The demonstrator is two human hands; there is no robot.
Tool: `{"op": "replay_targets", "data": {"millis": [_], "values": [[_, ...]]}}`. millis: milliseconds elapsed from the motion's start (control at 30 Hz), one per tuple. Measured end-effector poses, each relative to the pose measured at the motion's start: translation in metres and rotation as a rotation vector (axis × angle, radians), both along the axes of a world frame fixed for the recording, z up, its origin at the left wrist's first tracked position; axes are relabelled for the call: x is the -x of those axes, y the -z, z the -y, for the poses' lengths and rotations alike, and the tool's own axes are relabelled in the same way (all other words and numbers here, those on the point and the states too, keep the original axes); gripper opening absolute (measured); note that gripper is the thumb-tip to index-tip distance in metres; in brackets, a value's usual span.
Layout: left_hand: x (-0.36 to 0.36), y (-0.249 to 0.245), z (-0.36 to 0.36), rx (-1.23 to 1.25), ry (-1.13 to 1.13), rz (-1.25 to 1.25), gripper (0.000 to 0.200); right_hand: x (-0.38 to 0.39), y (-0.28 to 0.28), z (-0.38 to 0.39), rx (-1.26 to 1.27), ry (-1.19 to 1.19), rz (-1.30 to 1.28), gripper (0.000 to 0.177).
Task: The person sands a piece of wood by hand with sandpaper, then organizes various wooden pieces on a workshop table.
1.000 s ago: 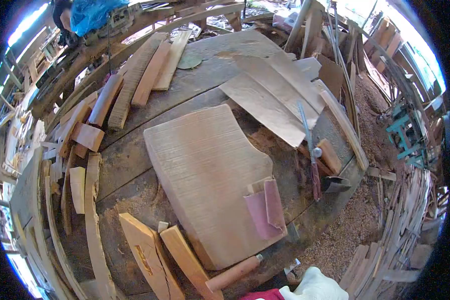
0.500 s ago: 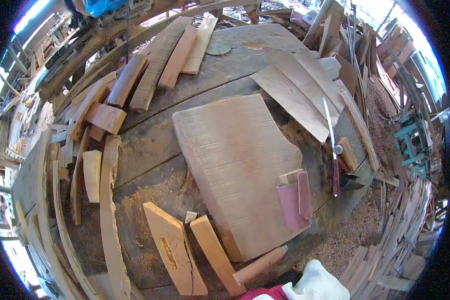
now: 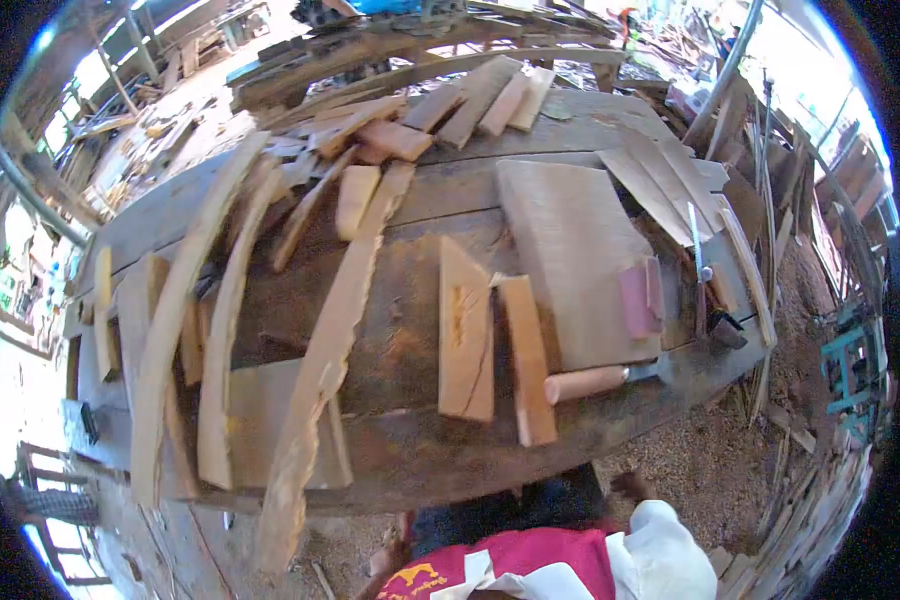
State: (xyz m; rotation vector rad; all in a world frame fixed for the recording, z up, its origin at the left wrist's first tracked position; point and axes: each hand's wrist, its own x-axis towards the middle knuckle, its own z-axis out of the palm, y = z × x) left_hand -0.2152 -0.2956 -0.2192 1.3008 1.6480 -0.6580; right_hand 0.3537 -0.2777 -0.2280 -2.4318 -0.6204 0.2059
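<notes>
My right hand [image 3: 630, 487] hangs beside the table's front edge below a white sleeve, small and blurred. Near the bottom, part of my left hand [image 3: 394, 553] shows next to my red shirt, its fingers indistinct. I cannot make out anything held in either. Closest to the right hand on the table is a round wooden piece [image 3: 587, 383]. Behind it lies a wide wooden board [image 3: 570, 260] with a curved right edge. Purple sandpaper [image 3: 638, 303] rests on that board. A slotted, cracked wood block [image 3: 467, 340] and a narrow block [image 3: 526, 360] lie to the left.
Long wooden strips [image 3: 315, 375] cover the table's left side, one jutting past the front edge. More offcuts [image 3: 395, 140] are piled at the back. Thin wood sheets [image 3: 660, 185] and a long thin tool with a pale blade [image 3: 695, 228] lie at the right. Sawdust [image 3: 670, 440] covers the ground.
My view has swung left and widened, so the table's contents appear farther right and higher. My shirt and both hands now show at the bottom. No table piece has clearly moved.
</notes>
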Motion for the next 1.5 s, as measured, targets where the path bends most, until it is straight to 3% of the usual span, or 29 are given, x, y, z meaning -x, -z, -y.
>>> {"op": "replay_targets", "data": {"millis": [33, 67, 100, 167, 200, 233, 300, 333, 400, 433, 500, 600, 700, 767, 933, 1000, 1033, 1133, 1267, 1367, 1500], "values": [[-0.004, -0.018, -0.014, 0.037, 0.083, -0.052, 0.048, -0.016, -0.008, -0.005, -0.017, 0.016, 0.001, 0.015], [0.025, 0.063, 0.037, 0.029, 0.079, -0.058, 0.048, -0.031, -0.019, -0.017, -0.031, 0.036, 0.002, 0.015], [0.044, 0.129, 0.061, -0.323, 0.187, 0.091, 0.048, -0.068, -0.025, -0.004, -0.038, 0.058, 0.004, 0.015], [0.034, 0.031, 0.027, -0.224, 0.23, 0.069, 0.049, -0.128, -0.051, -0.016, -0.042, 0.105, 0.012, 0.016], [0.025, -0.034, -0.015, -0.126, 0.269, 0.054, 0.05, -0.119, -0.055, -0.008, -0.041, 0.127, 0.02, 0.016], [0.037, -0.036, -0.009, -0.124, 0.267, 0.054, 0.05, -0.128, -0.082, -0.009, -0.19, 0.064, 0.019, 0.026], [0.064, -0.038, -0.01, -0.123, 0.127, 0.513, 0.048, -0.16, -0.118, -0.04, -0.591, -0.005, 0.13, 0.048], [0.065, -0.056, -0.019, -0.127, 0.12, 0.514, 0.048, -0.138, -0.162, -0.061, -0.736, 0.023, -0.074, 0.047], [0.062, -0.131, -0.056, 0.069, 0.391, 0.798, 0.044, -0.127, -0.205, -0.103, -0.758, -0.023, -0.116, 0.035], [0.06, -0.161, -0.073, 0.07, 0.385, 0.791, 0.044, -0.117, -0.215, -0.125, -0.757, -0.025, -0.125, 0.035], [0.05, -0.218, -0.107, 0.257, 0.3, 0.783, 0.041, -0.092, -0.236, -0.17, -0.432, -0.319, 0.29, 0.031], [0.035, -0.291, -0.165, 0.187, 0.235, 0.797, 0.041, -0.053, -0.253, -0.225, -0.257, -0.587, 0.528, 0.024], [0.017, -0.332, -0.204, 0.11, 0.237, 0.855, 0.043, -0.038, -0.264, -0.26, -0.112, -0.725, 0.454, 0.015], [0.0, -0.354, -0.229, 0.129, 0.092, 0.878, 0.042, -0.045, -0.262, -0.273, -0.137, -0.77, 0.454, 0.013], [-0.055, -0.386, -0.321, -0.446, 0.112, 0.483, 0.036, -0.065, -0.254, -0.271, -0.133, -0.773, 0.404, 0.013], [-0.072, -0.379, -0.36, -0.647, 0.041, 0.553, 0.033, -0.07, -0.248, -0.262, -0.11, -0.779, 0.357, 0.016], [-0.083, -0.378, -0.383, -0.729, 0.056, 0.567, 0.025, -0.07, -0.248, -0.257, -0.079, -0.776, 0.33, 0.016], [-0.103, -0.351, -0.445, -0.998, 0.129, 0.622, 0.025, -0.072, -0.243, -0.243, -0.091, -0.774, 0.302, 0.017], [-0.137, -0.316, -0.507, -1.26, 0.355, 0.315, 0.03, -0.064, -0.232, -0.221, -0.108, -0.756, 0.286, 0.02], [-0.156, -0.277, -0.548, -1.459, 0.342, 0.111, 0.033, -0.054, -0.221, -0.201, -0.114, -0.718, 0.298, 0.021], [-0.169, -0.251, -0.602, -1.381, 0.333, -0.128, 0.042, -0.033, -0.231, -0.175, -0.07, -0.643, 0.319, 0.018]]}}
